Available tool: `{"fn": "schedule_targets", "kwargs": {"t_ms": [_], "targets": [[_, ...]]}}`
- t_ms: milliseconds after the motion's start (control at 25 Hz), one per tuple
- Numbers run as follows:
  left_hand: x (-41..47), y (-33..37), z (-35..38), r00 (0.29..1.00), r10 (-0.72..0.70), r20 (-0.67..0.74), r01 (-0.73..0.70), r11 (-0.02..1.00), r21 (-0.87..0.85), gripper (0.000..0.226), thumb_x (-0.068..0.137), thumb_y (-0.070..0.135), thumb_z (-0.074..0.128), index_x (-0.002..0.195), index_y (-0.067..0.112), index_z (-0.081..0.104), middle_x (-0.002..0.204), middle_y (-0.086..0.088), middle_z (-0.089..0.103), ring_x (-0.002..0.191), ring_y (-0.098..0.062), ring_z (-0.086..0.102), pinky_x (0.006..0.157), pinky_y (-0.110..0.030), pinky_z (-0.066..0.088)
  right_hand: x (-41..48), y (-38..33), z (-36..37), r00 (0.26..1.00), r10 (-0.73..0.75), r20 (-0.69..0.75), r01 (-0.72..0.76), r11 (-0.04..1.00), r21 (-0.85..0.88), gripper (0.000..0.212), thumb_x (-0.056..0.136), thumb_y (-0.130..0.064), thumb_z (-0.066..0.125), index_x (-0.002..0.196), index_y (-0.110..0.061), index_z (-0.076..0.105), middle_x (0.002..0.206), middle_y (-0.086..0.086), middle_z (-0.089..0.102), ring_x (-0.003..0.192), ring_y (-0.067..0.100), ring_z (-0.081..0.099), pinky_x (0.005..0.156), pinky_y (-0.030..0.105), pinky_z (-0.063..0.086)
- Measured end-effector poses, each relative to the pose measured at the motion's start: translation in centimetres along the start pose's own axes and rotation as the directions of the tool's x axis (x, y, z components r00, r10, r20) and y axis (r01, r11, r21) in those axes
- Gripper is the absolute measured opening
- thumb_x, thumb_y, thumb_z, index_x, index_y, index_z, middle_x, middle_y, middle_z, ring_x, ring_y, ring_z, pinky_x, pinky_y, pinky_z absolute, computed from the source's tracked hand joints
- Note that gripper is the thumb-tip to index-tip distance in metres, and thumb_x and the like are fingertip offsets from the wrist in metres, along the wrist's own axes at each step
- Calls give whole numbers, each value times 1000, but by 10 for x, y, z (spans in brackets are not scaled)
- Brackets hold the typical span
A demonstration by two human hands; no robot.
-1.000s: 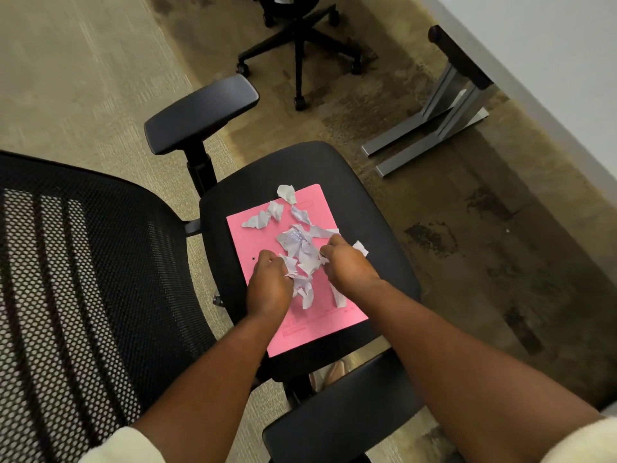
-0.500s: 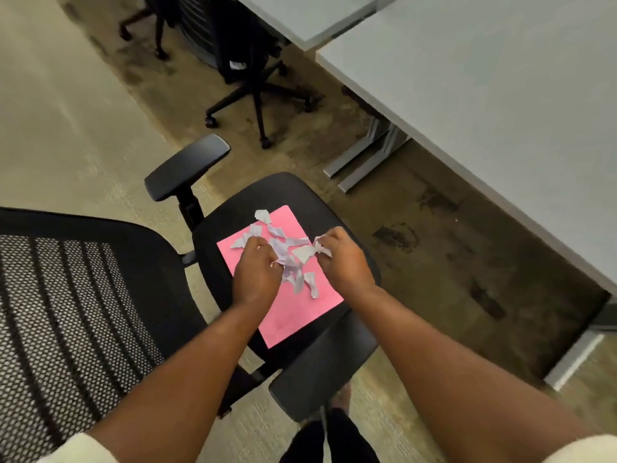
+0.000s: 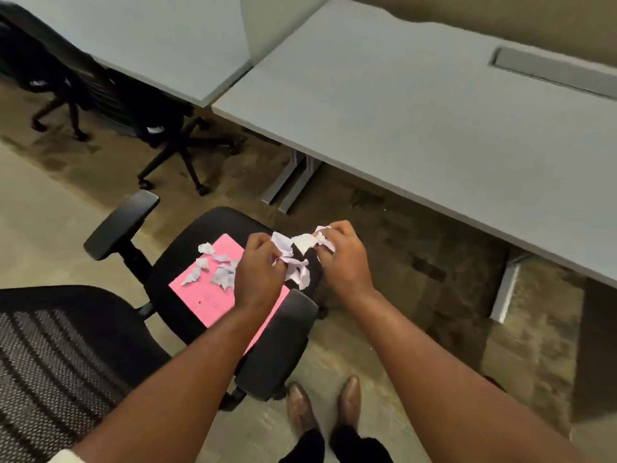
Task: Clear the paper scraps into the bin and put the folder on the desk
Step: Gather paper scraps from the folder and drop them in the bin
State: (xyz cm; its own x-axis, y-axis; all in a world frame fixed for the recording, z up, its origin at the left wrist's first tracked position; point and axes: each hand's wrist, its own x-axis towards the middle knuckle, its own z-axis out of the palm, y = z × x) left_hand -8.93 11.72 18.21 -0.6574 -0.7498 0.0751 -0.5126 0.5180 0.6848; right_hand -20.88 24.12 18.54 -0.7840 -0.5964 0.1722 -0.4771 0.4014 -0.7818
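A pink folder (image 3: 207, 295) lies flat on the black seat of an office chair (image 3: 213, 225). Several loose white paper scraps (image 3: 217, 269) still rest on its far left part. My left hand (image 3: 258, 269) and my right hand (image 3: 344, 259) are lifted above the seat's right side, both closed around a bunch of gathered paper scraps (image 3: 295, 259) held between them. The grey desk (image 3: 434, 128) stretches across the right and far side. No bin is in view.
The chair's mesh back (image 3: 60, 362) fills the lower left, and its two armrests (image 3: 122, 222) flank the seat. A second black chair (image 3: 173, 135) stands under another desk (image 3: 150, 38) at the far left. My shoes (image 3: 324, 406) stand on the carpet by the chair.
Both hands have risen off the folder with a clump of scraps and shifted right. The head has lifted, bringing the desks into view. Fewer scraps lie on the folder.
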Motion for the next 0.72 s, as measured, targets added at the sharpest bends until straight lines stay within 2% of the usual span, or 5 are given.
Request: {"fn": "schedule_targets", "kwargs": {"t_ms": [80,240,440,520,720], "targets": [[-8,31,15,997,79,19,-78,996,-36,11,79,5,75,79,12,66,107,20,48,84,5,49,68,-28,55,-12,12,-34,996,45,-77,-45,999,9,17,88,-4,67,103,-8,74,109,1,58,89,15,59,79,21,45],[-31,93,60,977,189,103,-180,980,-88,13,77,3,76,79,11,66,107,19,50,84,1,52,70,-29,54,-42,49,-98,961,136,-242,-134,991,24,22,86,-2,68,105,-10,75,110,1,57,91,12,58,77,4,37],[-74,166,129,929,300,214,-278,952,-130,11,79,3,77,82,7,67,108,19,49,86,5,48,73,-30,56,-93,110,-180,889,238,-390,-253,967,13,22,87,-7,69,107,-15,75,113,-5,57,91,9,60,71,6,40],[-95,197,156,907,339,251,-306,938,-165,10,78,3,77,82,7,68,108,19,50,84,6,47,74,-33,57,-116,135,-213,848,279,-451,-293,955,39,22,86,-5,70,106,-14,75,114,-4,58,92,13,63,73,14,46],[-143,254,229,829,446,337,-386,893,-233,10,79,4,77,83,8,69,109,20,49,87,6,48,74,-34,58,-173,192,-273,722,324,-611,-356,932,72,21,83,0,72,100,-12,75,113,0,61,93,0,58,75,4,41]]}}
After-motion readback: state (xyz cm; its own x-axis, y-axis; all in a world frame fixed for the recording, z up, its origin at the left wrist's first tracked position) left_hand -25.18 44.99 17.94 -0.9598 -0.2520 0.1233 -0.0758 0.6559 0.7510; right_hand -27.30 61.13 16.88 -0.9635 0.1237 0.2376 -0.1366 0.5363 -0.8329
